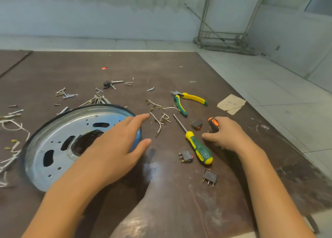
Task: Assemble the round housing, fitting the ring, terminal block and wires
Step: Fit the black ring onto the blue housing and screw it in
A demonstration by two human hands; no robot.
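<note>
Lower left: one round housing (pixel 80 119). Right of centre: one pliers (pixel 181 103), one screwdriver (pixel 198 147), one orange-black tool handle (pixel 213 124), three terminal blocks (pixel 196 125) (pixel 186 156) (pixel 210 177).

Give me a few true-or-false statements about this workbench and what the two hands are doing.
1. The right hand grips an orange-and-black tool handle. True.
2. The left hand holds the pliers. False: the pliers lie on the table beyond both hands, and the left hand is open over the round housing.
3. The green-and-yellow screwdriver lies on the table between the two hands. True.
4. The round housing sits to the right of the screwdriver. False: it is on the left side, partly under the left hand.
</note>
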